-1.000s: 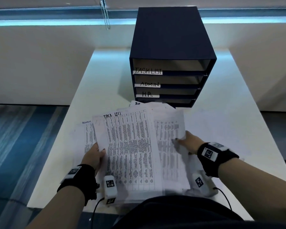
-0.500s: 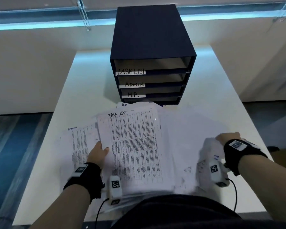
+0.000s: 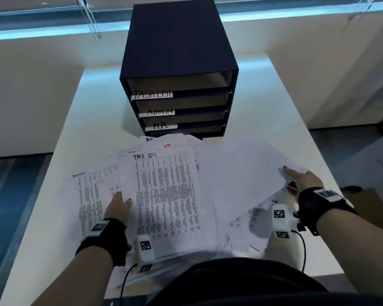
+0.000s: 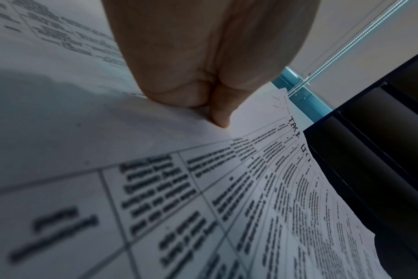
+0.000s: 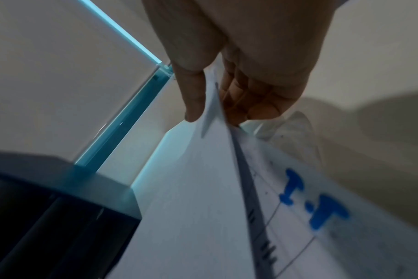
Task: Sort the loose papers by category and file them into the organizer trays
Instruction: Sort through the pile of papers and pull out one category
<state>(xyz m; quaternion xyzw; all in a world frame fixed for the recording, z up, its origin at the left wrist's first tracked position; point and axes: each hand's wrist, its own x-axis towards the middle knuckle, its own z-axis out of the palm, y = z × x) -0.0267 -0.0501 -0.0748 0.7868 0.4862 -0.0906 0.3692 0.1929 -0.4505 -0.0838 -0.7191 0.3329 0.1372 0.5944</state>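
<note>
A dark blue organizer (image 3: 177,51) with trays labelled TASK LIST, ADMIN and H.R. stands mid-table. In front of it lies a spread heap of printed papers. On top is a sheet headed TASK LIST (image 3: 166,195) (image 4: 251,188). My left hand (image 3: 119,204) (image 4: 212,105) pinches that sheet's left edge, thumb on top. My right hand (image 3: 299,180) (image 5: 210,105) pinches a sheet marked I.T (image 3: 248,180) (image 5: 317,203) in blue and holds it lifted and turned over at the right side of the heap. An ADMIN sheet (image 3: 89,195) lies at the left.
The white table (image 3: 274,102) has bare room on both sides of the organizer; its edges drop to the floor left and right. A brown box (image 3: 372,206) sits off the table's right edge. Blind chains hang at the window behind.
My right hand has carried a sheet off the heap to the right and raised it, turning it over. My left hand has kept its hold on the task list sheet.
</note>
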